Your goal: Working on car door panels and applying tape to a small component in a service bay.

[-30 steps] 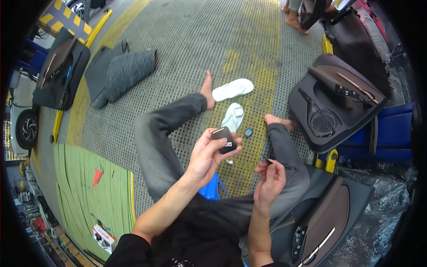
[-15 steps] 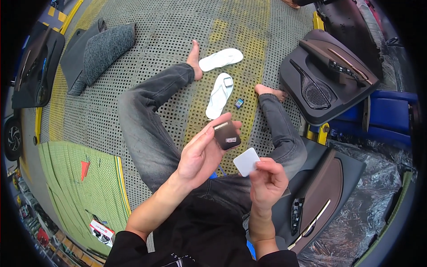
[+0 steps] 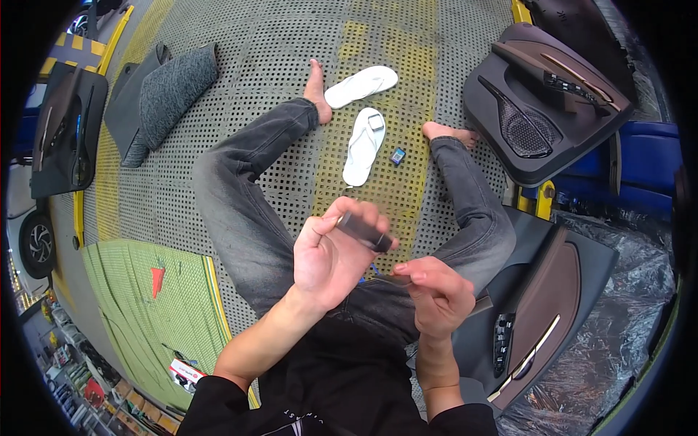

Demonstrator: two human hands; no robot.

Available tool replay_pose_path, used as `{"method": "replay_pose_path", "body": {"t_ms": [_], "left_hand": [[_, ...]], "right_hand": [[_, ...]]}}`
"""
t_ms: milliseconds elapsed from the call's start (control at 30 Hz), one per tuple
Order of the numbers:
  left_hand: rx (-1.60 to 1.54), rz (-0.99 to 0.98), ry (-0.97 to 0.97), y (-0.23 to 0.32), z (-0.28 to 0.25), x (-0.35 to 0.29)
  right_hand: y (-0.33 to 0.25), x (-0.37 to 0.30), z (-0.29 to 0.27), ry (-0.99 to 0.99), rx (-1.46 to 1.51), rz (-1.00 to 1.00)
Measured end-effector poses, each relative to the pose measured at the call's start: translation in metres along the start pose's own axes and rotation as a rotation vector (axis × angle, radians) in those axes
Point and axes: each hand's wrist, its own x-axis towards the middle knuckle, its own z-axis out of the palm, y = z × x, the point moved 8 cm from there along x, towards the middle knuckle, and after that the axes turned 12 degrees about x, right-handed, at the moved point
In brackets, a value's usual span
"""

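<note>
My left hand (image 3: 323, 258) grips a small dark rectangular device (image 3: 363, 231), with its palm turned up and its fingers behind the device. The device is tilted and a little blurred. Beside it, lower and to the right, my right hand (image 3: 442, 294) pinches a thin square plate (image 3: 389, 279) between thumb and fingers. That plate is seen almost edge-on, so its face is hidden. The two held pieces are apart, both above my lap.
White flip-flops (image 3: 363, 149) lie between my feet, one bearing a small square frame (image 3: 376, 122). Next to it sits a small blue block (image 3: 398, 156). Car door panels (image 3: 545, 109) stand at right, a grey mat (image 3: 178, 91) far left, a green woven mat (image 3: 145, 320) near left.
The plate in my right hand has turned from showing its pale face to edge-on. In my left hand the dark device has tilted. The view has shifted slightly.
</note>
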Motion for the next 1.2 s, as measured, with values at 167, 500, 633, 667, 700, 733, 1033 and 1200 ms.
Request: {"method": "replay_pose_path", "body": {"t_ms": [167,500,633,667,700,733,1033,1200], "left_hand": [[-0.240,0.030,-0.126,0.002,0.004,0.004],[-0.136,-0.017,-0.182,0.007,0.008,-0.005],[-0.036,0.028,-0.097,0.010,0.013,-0.003],[0.000,0.046,-0.050,0.011,0.011,-0.003],[0.036,0.064,-0.004,0.012,0.009,-0.004],[0.016,0.080,-0.083,0.013,0.010,-0.004],[0.263,0.126,0.111,0.009,0.000,-0.008],[0.280,0.116,0.032,0.005,0.012,-0.009]], "right_hand": [[-0.014,-0.004,0.017,-0.154,-0.109,-0.157],[-0.015,-0.010,0.026,-0.194,0.026,-0.037],[-0.018,-0.010,0.027,-0.131,0.024,0.007],[-0.022,-0.009,0.026,-0.066,0.066,0.004],[-0.023,-0.008,0.023,0.000,0.107,0.000],[-0.023,-0.008,0.021,-0.001,0.103,-0.001],[-0.001,-0.013,-0.001,0.114,0.015,0.108],[0.017,-0.015,0.006,0.215,0.243,0.324]]}}
